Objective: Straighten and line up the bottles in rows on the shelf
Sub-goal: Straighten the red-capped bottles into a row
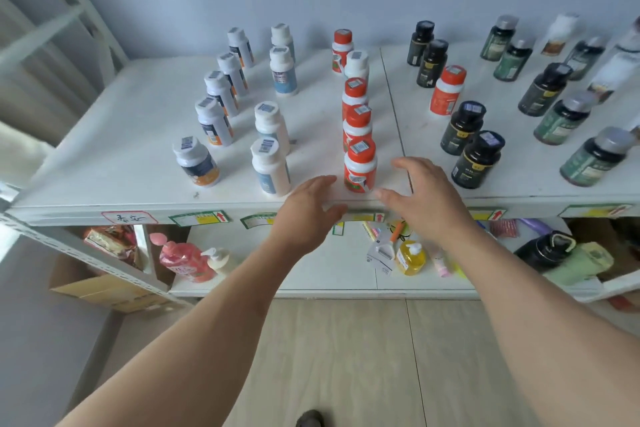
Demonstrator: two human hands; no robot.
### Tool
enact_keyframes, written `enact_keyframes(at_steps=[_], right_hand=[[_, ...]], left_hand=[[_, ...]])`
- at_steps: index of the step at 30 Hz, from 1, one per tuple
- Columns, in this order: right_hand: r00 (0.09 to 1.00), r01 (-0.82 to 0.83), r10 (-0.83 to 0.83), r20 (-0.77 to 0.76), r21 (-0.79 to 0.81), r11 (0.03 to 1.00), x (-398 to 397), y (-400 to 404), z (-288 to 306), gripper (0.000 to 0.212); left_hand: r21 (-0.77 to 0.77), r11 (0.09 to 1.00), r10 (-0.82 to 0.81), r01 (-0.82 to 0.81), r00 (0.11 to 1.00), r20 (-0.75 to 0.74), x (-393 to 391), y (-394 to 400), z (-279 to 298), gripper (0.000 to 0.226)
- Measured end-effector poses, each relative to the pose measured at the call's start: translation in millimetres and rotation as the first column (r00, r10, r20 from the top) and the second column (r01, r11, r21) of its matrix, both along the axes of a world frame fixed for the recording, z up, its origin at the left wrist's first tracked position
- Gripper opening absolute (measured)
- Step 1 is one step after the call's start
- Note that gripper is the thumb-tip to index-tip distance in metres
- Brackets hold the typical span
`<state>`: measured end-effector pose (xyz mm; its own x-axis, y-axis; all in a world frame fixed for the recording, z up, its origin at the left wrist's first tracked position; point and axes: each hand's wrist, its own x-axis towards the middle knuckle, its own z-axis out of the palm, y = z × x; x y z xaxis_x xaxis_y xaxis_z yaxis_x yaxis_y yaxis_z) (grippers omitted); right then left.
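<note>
Front orange-capped bottle flanked by left hand and right hand — both released, holding nothing. Risk: careless nudge topples tight orange row — domino.

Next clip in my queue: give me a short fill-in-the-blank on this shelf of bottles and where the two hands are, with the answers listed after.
1. The front bottle between the left hand and right hand has a cap coloured ____.
2. Both hands are open and hold ____.
3. The stray red-capped bottle stands to the ____ of the seam in the shelf top.
4. On the lower shelf, the pump bottle beneath the right hand is coloured ____.

Answers: red; nothing; right; yellow
</note>
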<state>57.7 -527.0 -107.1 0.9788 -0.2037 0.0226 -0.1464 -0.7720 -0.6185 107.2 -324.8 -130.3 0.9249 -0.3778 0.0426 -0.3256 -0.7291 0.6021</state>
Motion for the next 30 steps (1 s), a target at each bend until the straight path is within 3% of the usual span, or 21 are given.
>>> enact_keyframes(at_steps=[5,7,10,12,18,24,30], right_hand=[[0.999,-0.037,0.038,0.0,0.208,0.977,24,21,32,0.066],[0.996,-0.054,0.069,-0.052,0.254,0.966,32,25,37,0.065],[0.991,-0.027,0.059,-0.117,0.254,0.967,40,28,42,0.056],[0.992,0.001,0.03,-0.12,0.254,0.967,44,29,46,0.05],[0.993,0.042,-0.011,-0.115,0.272,0.961,45,26,64,0.049],[0.991,0.061,-0.014,-0.135,0.351,0.934,41,22,80,0.045],[0.991,0.098,-0.06,-0.117,0.349,0.932,44,26,90,0.044]], left_hand=[[-0.094,0.992,0.067,-0.086,0.98,-0.185,2,-10,11,0.07],[-0.122,0.99,0.042,-0.073,0.97,-0.24,4,-18,19,0.063],[-0.172,0.984,0.005,-0.055,0.962,-0.274,11,-30,26,0.038],[-0.179,0.983,-0.004,-0.048,0.96,-0.281,17,-34,30,0.033],[-0.347,0.938,-0.13,0.004,0.931,-0.341,24,-19,37,0.034],[-0.523,0.852,-0.325,-0.002,0.781,-0.533,24,-11,55,0.04],[-0.537,0.844,-0.348,-0.013,0.748,-0.565,30,-7,71,0.037]])
